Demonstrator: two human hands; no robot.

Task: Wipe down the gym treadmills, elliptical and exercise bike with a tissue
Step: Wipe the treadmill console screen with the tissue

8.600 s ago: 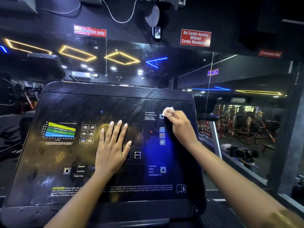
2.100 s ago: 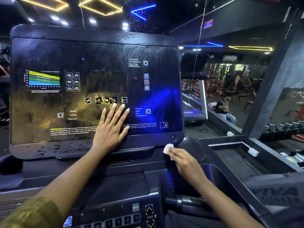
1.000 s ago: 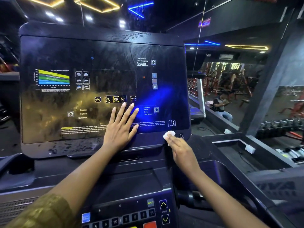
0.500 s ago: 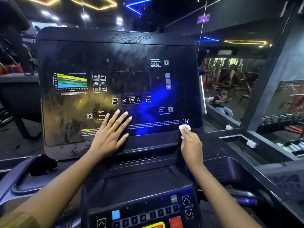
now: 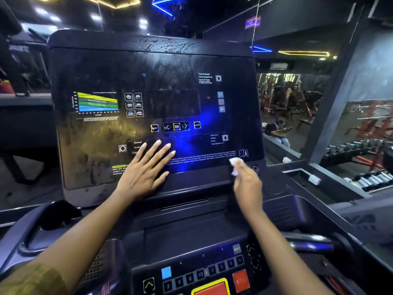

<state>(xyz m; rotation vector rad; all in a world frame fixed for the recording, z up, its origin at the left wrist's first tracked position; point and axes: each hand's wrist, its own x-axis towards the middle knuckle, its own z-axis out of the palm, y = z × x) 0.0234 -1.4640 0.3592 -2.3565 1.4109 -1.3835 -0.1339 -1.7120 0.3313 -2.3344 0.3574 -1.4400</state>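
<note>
Right hand pinches tissue, long axis upright, against the console.

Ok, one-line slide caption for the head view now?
Right hand presses a tissue to the lower right corner of the treadmill console; left hand rests flat on it.

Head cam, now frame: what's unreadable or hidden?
All head view:
- The tissue: mostly hidden by the right hand gripping it; its contact with the console is unclear.
- The warning text: partly covered by the left hand; the rest is too small to read.
- The keypad: blurred and cut off by the bottom edge.
</note>
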